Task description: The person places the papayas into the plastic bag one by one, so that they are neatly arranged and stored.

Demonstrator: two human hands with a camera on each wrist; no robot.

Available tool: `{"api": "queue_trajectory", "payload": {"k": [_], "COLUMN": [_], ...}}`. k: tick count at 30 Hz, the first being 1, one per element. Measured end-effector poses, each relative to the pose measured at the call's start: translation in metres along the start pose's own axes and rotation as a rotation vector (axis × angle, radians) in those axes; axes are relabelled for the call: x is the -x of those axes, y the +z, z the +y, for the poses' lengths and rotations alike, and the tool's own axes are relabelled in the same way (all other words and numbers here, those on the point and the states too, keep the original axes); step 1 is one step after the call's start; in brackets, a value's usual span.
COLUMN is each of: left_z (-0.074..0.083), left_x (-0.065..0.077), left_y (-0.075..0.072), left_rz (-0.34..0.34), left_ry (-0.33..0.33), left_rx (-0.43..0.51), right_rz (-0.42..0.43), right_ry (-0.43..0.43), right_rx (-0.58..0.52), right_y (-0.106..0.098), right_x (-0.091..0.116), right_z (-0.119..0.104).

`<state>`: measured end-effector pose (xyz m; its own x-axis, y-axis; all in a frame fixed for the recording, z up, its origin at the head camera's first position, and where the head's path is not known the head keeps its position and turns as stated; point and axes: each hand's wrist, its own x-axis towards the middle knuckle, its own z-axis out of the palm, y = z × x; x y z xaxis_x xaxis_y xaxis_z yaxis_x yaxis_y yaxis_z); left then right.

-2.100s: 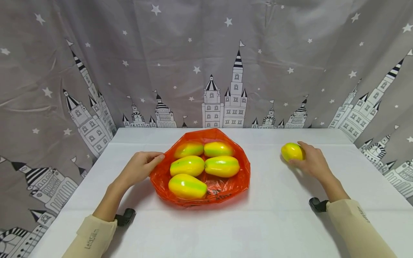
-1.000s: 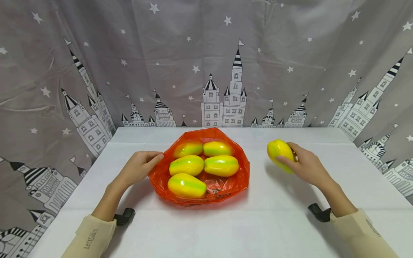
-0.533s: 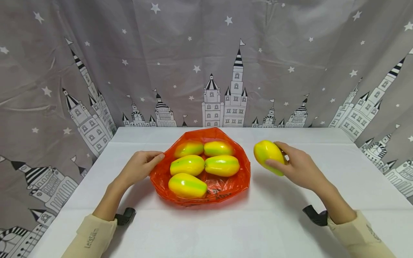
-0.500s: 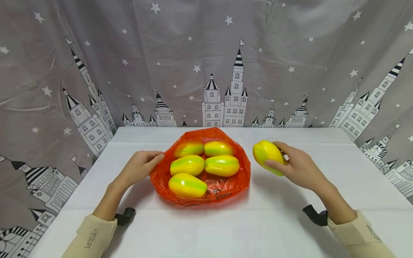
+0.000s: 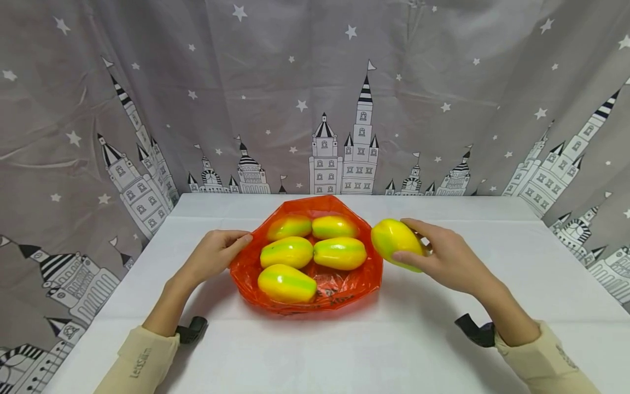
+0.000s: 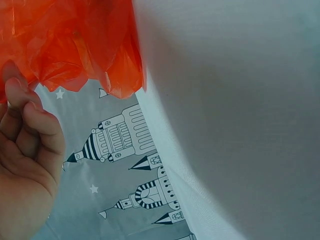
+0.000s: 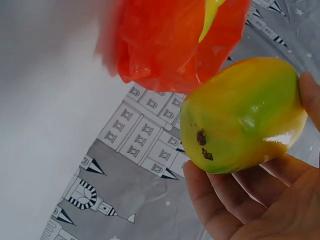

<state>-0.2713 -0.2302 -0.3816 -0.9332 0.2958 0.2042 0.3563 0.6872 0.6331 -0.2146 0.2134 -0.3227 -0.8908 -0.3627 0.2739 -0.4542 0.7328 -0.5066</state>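
An open red plastic bag sits at the middle of the table, with several yellow-green papayas lying inside. My left hand pinches the left edge of the bag between thumb and fingers. In the left wrist view, curled fingers meet the crinkled red plastic. My right hand grips another papaya, raised above the table right by the bag's right edge. The right wrist view shows this papaya between thumb and fingers, with dark marks near one end; the bag is just beyond it.
A white cloth covers the table. Behind and on both sides hangs a grey curtain printed with castles and stars. A black wrist-camera mount sits at the left wrist and another black mount at the right.
My right hand has lifted the papaya off the table at the right and carried it left to the bag's right edge. My left hand and the bag have stayed in place.
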Motion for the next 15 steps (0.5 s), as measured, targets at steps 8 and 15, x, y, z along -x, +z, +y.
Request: {"api": "queue_trajectory", "payload": {"k": [8, 15], "left_z": [-0.001, 0.0], "left_x": [0.0, 0.001], "left_y": [0.0, 0.0], "left_rz": [-0.003, -0.011], "left_ry": [-0.005, -0.016], "left_rx": [-0.003, 0.0], "right_rz": [-0.005, -0.012], "right_ry": [-0.04, -0.066], "right_rx": [-0.028, -0.047], "right_y": [0.007, 0.015], "right_x": [-0.005, -0.009], "right_z": [-0.007, -0.012]}}
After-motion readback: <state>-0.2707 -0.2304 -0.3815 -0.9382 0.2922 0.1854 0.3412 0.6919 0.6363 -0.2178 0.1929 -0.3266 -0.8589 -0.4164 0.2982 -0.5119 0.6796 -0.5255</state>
